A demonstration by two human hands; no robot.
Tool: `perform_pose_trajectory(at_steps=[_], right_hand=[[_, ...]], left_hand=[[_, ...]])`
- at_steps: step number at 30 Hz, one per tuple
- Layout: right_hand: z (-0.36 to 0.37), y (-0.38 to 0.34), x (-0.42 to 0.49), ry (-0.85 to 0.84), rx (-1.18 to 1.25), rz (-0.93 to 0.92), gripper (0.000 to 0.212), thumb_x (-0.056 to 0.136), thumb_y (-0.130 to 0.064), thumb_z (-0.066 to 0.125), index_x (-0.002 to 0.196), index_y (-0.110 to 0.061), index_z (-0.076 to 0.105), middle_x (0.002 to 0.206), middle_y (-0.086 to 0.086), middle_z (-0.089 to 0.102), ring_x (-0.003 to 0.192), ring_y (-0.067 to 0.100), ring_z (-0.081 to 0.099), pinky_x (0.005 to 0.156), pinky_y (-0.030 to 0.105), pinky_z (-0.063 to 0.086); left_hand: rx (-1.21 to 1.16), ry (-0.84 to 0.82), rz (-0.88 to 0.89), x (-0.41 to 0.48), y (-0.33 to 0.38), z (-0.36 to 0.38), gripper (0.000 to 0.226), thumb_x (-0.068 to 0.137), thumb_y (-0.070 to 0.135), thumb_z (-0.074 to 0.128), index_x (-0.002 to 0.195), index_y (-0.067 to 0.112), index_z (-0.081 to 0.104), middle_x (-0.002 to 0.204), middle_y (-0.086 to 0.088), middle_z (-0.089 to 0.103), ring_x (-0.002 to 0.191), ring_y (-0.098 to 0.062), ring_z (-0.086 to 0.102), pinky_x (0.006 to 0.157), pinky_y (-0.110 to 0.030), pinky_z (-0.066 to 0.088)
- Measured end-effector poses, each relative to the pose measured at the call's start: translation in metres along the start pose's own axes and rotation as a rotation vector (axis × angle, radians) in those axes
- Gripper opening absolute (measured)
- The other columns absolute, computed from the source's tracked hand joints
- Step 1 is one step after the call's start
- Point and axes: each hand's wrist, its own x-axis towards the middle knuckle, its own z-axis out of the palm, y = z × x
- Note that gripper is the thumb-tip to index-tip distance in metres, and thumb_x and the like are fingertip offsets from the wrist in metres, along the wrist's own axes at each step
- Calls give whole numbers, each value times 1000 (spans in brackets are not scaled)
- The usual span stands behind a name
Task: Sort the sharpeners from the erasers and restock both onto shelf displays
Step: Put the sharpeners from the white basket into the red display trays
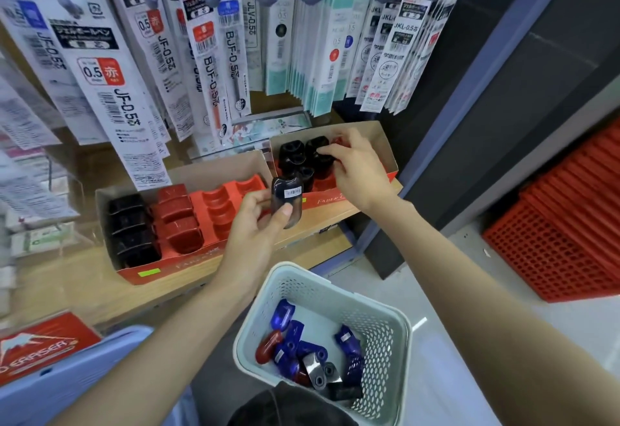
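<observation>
My left hand (258,224) grips a black sharpener (288,202) with a barcode sticker, held above the shelf edge between two display boxes. My right hand (355,167) reaches into the right display box (385,154), its fingers pinching a black sharpener (323,157) among several black ones there. The left display box (141,273) holds black sharpeners (131,227), red sharpeners (177,221) and bare red slots (218,207). Below, a pale green basket (399,328) holds several blue, red and black sharpeners (302,348).
Packs of pen refills (214,66) hang on hooks above the boxes. A red eraser box (40,348) sits at the lower left by a blue bin edge. Red plastic crates (563,238) are stacked on the floor at the right. A blue shelf post (446,113) stands beside the right box.
</observation>
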Motion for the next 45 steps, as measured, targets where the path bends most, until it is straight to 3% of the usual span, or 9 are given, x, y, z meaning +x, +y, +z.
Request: perform_pose_trajectory(at_steps=[5, 9, 16, 25, 30, 34, 37, 41, 45], right_hand=[[-15, -41, -42, 19, 808, 298, 27, 90, -34, 61, 113, -18, 61, 106, -6, 64, 100, 6, 60, 91, 27, 48], [-11, -44, -49, 89, 889, 325, 23, 84, -22, 70, 106, -20, 61, 96, -7, 66, 88, 1, 62, 81, 20, 51], [-5, -11, -27, 200, 618, 309, 29, 91, -28, 61, 116, -22, 47, 105, -11, 58, 95, 6, 58, 85, 26, 51], [24, 9, -35, 113, 195, 110, 23, 97, -21, 52, 117, -13, 56, 119, 4, 51, 96, 12, 50, 80, 21, 41], [29, 11, -39, 150, 112, 93, 28, 98, -24, 47, 122, -16, 60, 120, 4, 54, 109, 21, 50, 97, 46, 42], [21, 10, -73, 167, 406, 237, 41, 100, -21, 43, 140, -27, 43, 144, -8, 38, 132, 5, 32, 104, 7, 24], [32, 17, -131, 342, 459, 374, 39, 96, -6, 45, 133, -18, 50, 124, -5, 51, 118, 7, 46, 97, 13, 34], [77, 39, -202, 179, 495, 715, 22, 94, -5, 45, 110, -13, 59, 105, -1, 60, 96, 13, 57, 84, 31, 48], [140, 57, -246, -350, 626, 990, 16, 89, -2, 52, 103, -6, 58, 86, 6, 58, 69, 17, 53, 60, 22, 44]], left_hand=[[135, 21, 139, 6, 9, 13, 27, 83, 13, 69, 97, 34, 56, 102, 13, 65, 96, 5, 59, 82, -8, 43], [223, -7, 201, 18, 12, 21, 26, 83, 14, 70, 106, 20, 61, 107, 5, 66, 100, -3, 60, 89, -20, 46], [1238, -74, 292, 34, -4, 2, 67, 91, 40, 55, 148, 20, 25, 158, 5, 17, 139, -18, 30, 113, -38, 20], [1281, -85, 345, 31, -12, -3, 61, 93, 37, 53, 146, 15, 31, 159, 4, 12, 137, -22, 34, 110, -39, 31], [1294, -103, 339, 33, -14, -2, 60, 93, 36, 55, 145, 14, 33, 158, 1, 16, 137, -24, 33, 109, -40, 31], [1201, -40, 464, 15, -11, -2, 47, 92, 27, 56, 135, 9, 47, 144, -8, 41, 131, -25, 39, 107, -41, 32], [1029, -285, 611, -12, -27, -1, 31, 91, 21, 53, 118, 9, 57, 120, -3, 54, 103, -20, 57, 88, -33, 45], [804, -614, 48, -28, -91, 4, 23, 93, 17, 55, 116, 19, 55, 110, 13, 53, 94, 5, 54, 83, -21, 47], [842, -641, -286, -27, -181, 1, 36, 91, 10, 60, 125, 7, 51, 126, -8, 49, 115, -21, 53, 96, -30, 42]])
